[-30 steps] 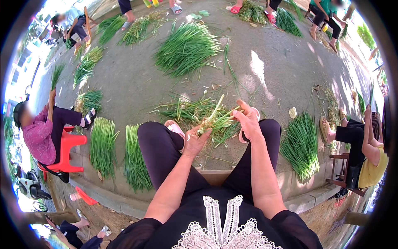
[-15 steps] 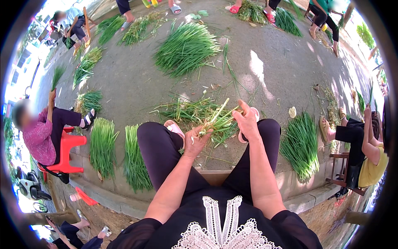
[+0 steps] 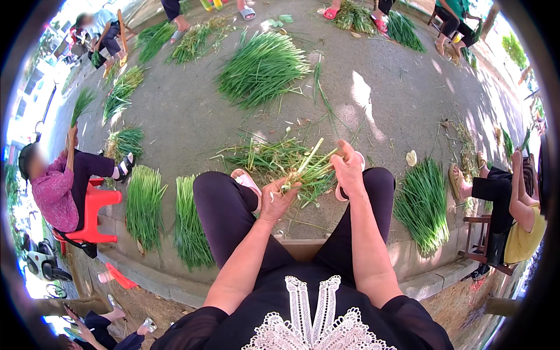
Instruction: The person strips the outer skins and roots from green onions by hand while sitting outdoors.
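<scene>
Between my knees, my left hand (image 3: 276, 200) is closed around a small bunch of chives (image 3: 309, 170), with pale stalk ends and some yellowish bits showing. At the bunch's right end, my right hand (image 3: 349, 170) pinches the stalks between thumb and fingers. Exactly which stalks it grips is too small to make out. Beneath and beyond both hands lies a loose heap of trimmings and tangled chives (image 3: 254, 156) on the ground, partly hidden by the hands.
Tidy chive piles lie left (image 3: 146, 204), nearer left (image 3: 192, 227) and right (image 3: 422, 204). A larger pile (image 3: 262, 70) lies ahead. At left, a person (image 3: 55, 189) on a red stool (image 3: 99, 210) holds up chives; another person (image 3: 525, 227) sits at right. A curb runs behind me.
My right hand has shifted very slightly right, its fingers still at the stalks. My left hand stays nearly in place. The person at left has turned their head and tilted their chives.
</scene>
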Action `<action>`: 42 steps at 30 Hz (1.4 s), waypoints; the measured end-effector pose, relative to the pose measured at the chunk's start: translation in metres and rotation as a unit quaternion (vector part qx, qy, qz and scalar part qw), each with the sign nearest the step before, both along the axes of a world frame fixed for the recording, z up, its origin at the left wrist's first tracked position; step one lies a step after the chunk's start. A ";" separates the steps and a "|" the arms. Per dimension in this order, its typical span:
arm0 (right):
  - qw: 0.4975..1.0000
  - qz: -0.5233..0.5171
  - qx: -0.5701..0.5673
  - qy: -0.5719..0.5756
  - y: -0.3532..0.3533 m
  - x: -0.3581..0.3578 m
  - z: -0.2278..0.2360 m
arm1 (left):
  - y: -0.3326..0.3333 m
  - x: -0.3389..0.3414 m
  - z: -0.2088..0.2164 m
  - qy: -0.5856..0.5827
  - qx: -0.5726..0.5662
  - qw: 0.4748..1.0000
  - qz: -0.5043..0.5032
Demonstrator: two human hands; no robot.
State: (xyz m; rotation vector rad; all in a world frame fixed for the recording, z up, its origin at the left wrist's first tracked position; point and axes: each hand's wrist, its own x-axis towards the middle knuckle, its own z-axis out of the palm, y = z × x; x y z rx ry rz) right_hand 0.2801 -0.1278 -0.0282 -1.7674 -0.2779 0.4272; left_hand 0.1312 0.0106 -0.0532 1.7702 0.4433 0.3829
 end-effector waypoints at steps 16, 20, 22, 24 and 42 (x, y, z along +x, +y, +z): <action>0.996 0.018 -0.006 0.087 -0.002 0.005 -0.004 | 0.003 -0.001 -0.002 -0.023 0.092 0.995 0.011; 0.997 0.037 0.005 0.062 -0.005 0.007 -0.012 | 0.003 -0.001 0.002 -0.021 0.114 0.993 0.017; 0.995 0.091 -0.023 0.035 -0.006 0.008 -0.010 | 0.002 -0.002 -0.001 -0.020 0.111 0.993 0.023; 0.996 0.078 -0.015 0.025 -0.006 0.006 -0.012 | 0.004 -0.002 -0.005 -0.006 0.108 0.994 0.017; 0.993 0.119 -0.010 -0.003 -0.006 0.002 0.011 | 0.003 0.000 -0.012 -0.022 0.069 0.997 0.016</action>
